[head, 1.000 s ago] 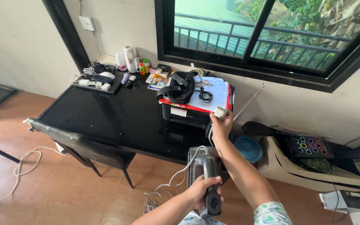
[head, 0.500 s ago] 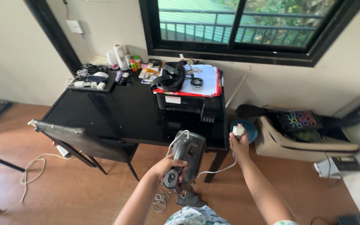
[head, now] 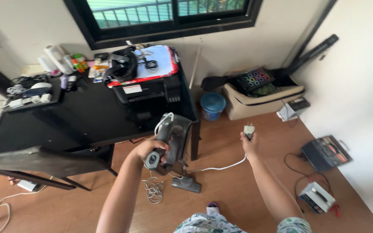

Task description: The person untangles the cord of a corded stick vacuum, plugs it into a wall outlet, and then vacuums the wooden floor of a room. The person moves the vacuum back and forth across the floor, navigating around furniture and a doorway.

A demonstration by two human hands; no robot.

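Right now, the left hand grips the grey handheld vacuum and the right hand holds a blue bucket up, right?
Not quite. The head view shows the right hand holding up the white plug of the cord, not a bucket. The left hand does grip the grey handheld vacuum.

Wood floor [head: 247,190] fills six o'clock. Black tabletop [head: 65,121] lies at ten, a black-framed window [head: 165,17] at twelve, a pale wall [head: 359,77] at three; daylight.

Grey handheld vacuum [head: 172,140] held upright; white plug [head: 248,130] raised.
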